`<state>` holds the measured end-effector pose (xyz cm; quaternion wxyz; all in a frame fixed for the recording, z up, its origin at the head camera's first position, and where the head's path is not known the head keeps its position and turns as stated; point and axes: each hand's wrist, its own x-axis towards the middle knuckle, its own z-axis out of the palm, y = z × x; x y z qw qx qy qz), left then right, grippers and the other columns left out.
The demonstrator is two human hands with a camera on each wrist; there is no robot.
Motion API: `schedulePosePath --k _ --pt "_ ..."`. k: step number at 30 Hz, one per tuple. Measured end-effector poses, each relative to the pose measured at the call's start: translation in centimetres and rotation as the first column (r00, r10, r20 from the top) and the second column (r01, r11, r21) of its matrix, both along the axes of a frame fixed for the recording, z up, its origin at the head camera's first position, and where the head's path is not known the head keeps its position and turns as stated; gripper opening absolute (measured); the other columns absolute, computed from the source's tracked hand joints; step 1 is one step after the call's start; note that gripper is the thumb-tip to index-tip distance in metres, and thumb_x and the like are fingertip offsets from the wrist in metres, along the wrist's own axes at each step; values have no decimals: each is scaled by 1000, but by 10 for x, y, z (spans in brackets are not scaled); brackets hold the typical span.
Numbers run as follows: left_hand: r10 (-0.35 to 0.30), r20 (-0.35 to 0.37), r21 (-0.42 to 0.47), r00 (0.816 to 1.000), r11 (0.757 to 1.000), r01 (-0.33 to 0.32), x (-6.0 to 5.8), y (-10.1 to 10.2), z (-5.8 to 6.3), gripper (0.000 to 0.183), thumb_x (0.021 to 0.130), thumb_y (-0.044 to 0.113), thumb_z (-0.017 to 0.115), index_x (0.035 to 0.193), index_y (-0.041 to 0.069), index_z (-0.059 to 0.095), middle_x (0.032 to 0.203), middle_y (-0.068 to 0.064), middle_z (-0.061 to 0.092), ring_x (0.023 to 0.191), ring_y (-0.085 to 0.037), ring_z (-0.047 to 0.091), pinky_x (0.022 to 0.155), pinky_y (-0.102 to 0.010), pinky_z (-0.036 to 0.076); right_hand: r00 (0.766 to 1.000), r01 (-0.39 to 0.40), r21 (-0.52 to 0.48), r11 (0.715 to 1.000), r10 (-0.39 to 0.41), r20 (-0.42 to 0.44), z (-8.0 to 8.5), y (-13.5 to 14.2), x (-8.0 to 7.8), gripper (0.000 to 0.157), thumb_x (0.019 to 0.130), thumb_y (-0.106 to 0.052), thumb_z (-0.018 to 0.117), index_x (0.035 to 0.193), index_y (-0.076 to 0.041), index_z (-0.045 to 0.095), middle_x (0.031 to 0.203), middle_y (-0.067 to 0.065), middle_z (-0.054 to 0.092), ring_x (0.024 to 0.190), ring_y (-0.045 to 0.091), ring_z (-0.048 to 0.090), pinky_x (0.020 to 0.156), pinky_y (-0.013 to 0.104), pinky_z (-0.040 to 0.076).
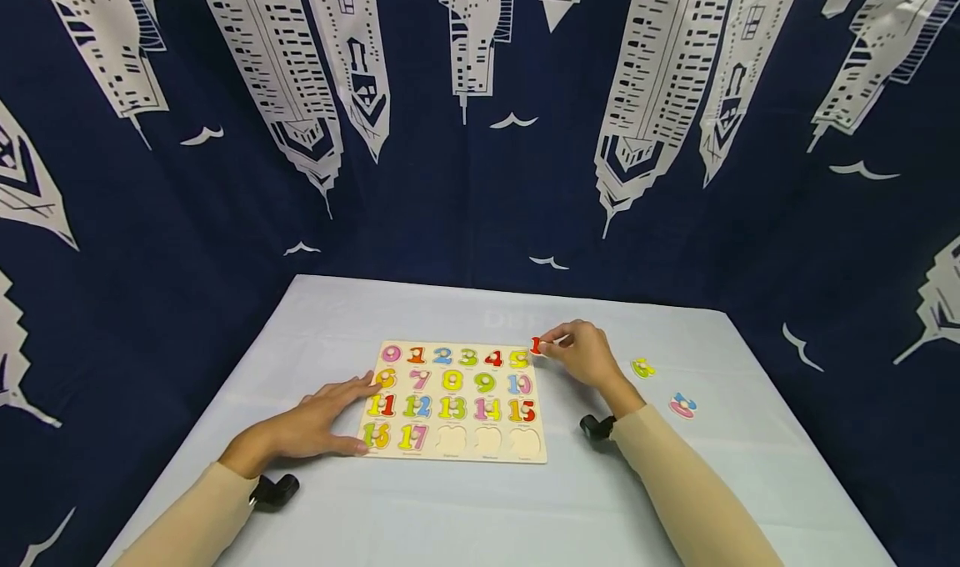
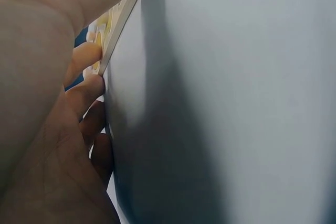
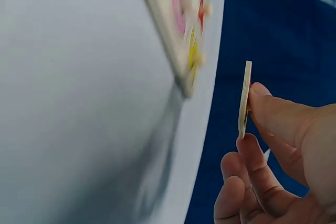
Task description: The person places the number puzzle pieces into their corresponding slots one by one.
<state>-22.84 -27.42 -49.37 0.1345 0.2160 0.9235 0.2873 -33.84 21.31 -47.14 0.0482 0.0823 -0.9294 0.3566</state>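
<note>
A wooden number puzzle board [image 1: 542, 457] lies flat on the white table, its coloured number pieces sitting in rows. Fingers extended, my left hand [image 1: 318, 423] rests along the board's left edge, with the thumb near the lower corner. My right hand [image 1: 588, 354] pinches a red number piece [image 1: 536, 346] between thumb and fingers, just beyond the board's upper right corner. In the right wrist view this piece [image 3: 245, 100] is seen edge-on, held upright off the table. Three pale shaped recesses [image 1: 488, 441] show at the right end of the bottom row.
Right of the board, a green and yellow piece [image 1: 642, 368] and a pink and blue piece [image 1: 682, 405] lie loose on the table [image 1: 450, 517]. Behind the table hangs a dark blue cloth [image 1: 465, 192] printed with white buildings.
</note>
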Motion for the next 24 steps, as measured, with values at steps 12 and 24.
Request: schedulePosePath --k 12,24 --pt "-4 -6 -1 1000 1000 4 0 0 -1 100 94 52 96 177 21 49 194 -16 30 176 -54 29 129 -92 26 974 -228 -26 973 227 -28 -1 -44 61 5 100 -16 94 102 -18 90 112 2 81 94 13 73 79 26 57" --pt "-4 -11 -11 1000 1000 4 -1 0 -1 102 94 56 95 178 22 48 195 -15 29 177 -53 29 129 -91 26 896 -444 18 896 445 -2 -11 -100 102 11 97 -13 96 97 -21 89 93 -8 73 79 4 62 75 21 51"
